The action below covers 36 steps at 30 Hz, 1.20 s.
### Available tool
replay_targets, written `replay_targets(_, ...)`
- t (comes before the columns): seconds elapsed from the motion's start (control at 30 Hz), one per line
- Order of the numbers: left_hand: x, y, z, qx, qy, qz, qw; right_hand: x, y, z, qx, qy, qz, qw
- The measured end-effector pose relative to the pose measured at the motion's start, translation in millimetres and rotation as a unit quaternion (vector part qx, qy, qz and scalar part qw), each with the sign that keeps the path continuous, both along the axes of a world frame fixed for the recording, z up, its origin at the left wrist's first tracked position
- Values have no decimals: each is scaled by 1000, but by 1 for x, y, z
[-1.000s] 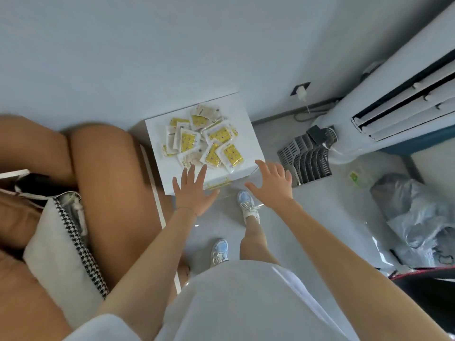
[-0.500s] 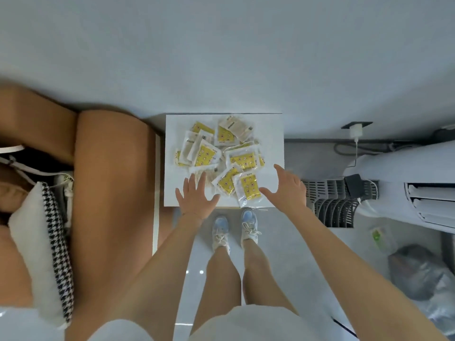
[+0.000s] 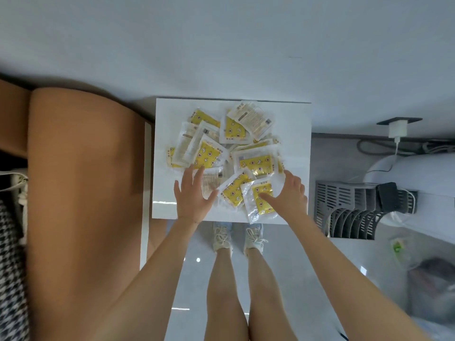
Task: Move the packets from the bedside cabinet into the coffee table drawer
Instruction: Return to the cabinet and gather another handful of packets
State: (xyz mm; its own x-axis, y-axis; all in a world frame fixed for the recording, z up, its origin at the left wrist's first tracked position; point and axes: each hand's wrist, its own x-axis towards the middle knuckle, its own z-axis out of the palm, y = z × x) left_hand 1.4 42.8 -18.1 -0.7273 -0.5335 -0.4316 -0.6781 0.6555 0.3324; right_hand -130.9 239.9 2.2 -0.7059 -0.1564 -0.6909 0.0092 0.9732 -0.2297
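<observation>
Several clear packets with yellow printed inserts [image 3: 257,163] lie in a loose pile on the white bedside cabinet [image 3: 295,124]. My left hand [image 3: 194,198] is spread flat over the near left edge of the pile, fingers apart, touching a pale packet [image 3: 213,180]. My right hand [image 3: 288,195] is open at the near right side, its thumb resting on the nearest yellow packet [image 3: 261,200]. Neither hand holds a packet. The coffee table drawer is out of view.
A tan leather headboard or sofa arm [image 3: 81,193] stands close on the left of the cabinet. A grey slatted rack [image 3: 349,210] and a white appliance [image 3: 413,173] with cables stand to the right. A wall socket with a charger [image 3: 397,127] is behind. My feet [image 3: 237,236] are at the cabinet's front.
The view has swung to look straight down on the cabinet. Both hands have moved forward from the cabinet's front edge onto the near side of the packet pile.
</observation>
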Motion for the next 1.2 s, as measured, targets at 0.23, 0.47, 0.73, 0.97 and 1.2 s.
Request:
replay_targets(0.23,4,15,-18,-34,-40,-8,999,36,-9,-18,1,12,-8,1000)
replay_targets(0.47,22,4,-23,-52,-69,-18,996,57,-22,-29,-66,-5,-112,991)
replay_targets(0.73,29,5,-23,-43,-7,19,999,55,-23,-24,-150,-12,-218,964)
replay_targets(0.97,14,11,-11,45,-8,74,996,53,-39,-18,-193,-15,-212,958)
replay_targets(1.2,21,7,-12,97,25,116,988,46,-33,-18,-232,5,-265,936)
